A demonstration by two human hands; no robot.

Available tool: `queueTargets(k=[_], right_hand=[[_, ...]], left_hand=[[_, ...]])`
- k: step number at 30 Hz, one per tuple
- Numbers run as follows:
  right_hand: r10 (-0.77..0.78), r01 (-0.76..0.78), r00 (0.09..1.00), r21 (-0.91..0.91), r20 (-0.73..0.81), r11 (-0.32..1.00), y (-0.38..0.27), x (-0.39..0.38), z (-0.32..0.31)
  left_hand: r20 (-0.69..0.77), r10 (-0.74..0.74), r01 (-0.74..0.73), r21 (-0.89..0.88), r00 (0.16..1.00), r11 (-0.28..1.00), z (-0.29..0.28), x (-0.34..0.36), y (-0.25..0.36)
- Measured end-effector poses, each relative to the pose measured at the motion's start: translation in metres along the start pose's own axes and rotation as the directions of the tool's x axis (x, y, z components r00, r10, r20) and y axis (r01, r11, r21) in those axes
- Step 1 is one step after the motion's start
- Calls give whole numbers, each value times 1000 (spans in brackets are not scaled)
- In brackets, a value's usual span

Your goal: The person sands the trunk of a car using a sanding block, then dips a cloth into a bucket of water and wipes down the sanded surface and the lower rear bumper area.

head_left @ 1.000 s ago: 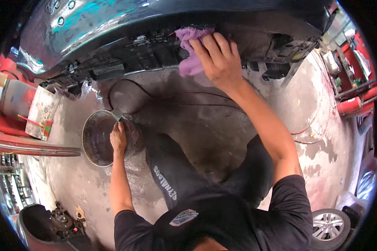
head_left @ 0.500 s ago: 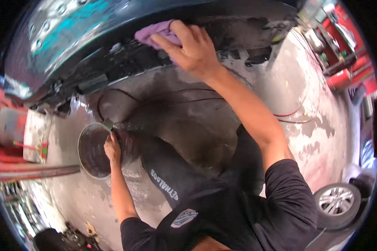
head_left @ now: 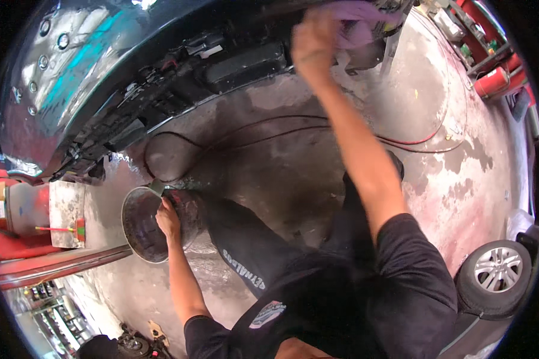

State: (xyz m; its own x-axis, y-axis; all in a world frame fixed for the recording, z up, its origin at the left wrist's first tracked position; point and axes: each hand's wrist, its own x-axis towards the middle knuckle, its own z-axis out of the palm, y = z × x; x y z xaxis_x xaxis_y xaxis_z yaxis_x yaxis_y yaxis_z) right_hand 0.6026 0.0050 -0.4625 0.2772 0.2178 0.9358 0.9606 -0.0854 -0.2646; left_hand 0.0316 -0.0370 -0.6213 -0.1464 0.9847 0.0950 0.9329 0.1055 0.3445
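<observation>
My right hand (head_left: 315,43), smeared by motion, is up at the dark underside of a car bumper (head_left: 245,63). A purple cloth (head_left: 358,27) spreads out from that hand, against the bumper's right part. Lower left, my left hand (head_left: 168,220) is closed on the rim of a round bucket (head_left: 129,230). The bucket's mouth faces me, and its inside looks dark. A small grey-green piece (head_left: 157,186) sticks up at the rim just above my left fingers; its kind is unclear.
Dark red hoses (head_left: 269,119) loop over the wet, stained floor (head_left: 293,173) under the bumper. A wheel with tyre (head_left: 498,270) lies at the lower right. A red lift-like beam (head_left: 66,263) reaches toward the bucket from the left. A red cylinder (head_left: 490,82) stands at the upper right.
My right hand has swept right along the bumper with the purple cloth, which now spreads out more. My left hand stays on the bucket. The whole view has shifted slightly.
</observation>
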Motion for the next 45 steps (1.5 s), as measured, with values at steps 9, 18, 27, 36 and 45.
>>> queueTargets(k=[9,18,27,36,45], right_hand=[[-389,306,886,310,252,900,-16,-111,40],[-26,0,996,295,85,956,41,-4,7],[221,-19,746,-312,628,950,56,-56,12],[71,-64,985,-46,159,997,76,-72,-16],[168,-121,967,233,-191,965,68,59,-61]], left_hand=[[0,-7,7,-7,1000,1000,-6,-5,9],[14,-10,10,14,1000,1000,-6,1,11],[-20,21,-21,-22,1000,1000,-6,-3,4],[-1,59,-59,8,998,998,2,1,-2],[-3,-5,5,12,1000,1000,4,4,-6]])
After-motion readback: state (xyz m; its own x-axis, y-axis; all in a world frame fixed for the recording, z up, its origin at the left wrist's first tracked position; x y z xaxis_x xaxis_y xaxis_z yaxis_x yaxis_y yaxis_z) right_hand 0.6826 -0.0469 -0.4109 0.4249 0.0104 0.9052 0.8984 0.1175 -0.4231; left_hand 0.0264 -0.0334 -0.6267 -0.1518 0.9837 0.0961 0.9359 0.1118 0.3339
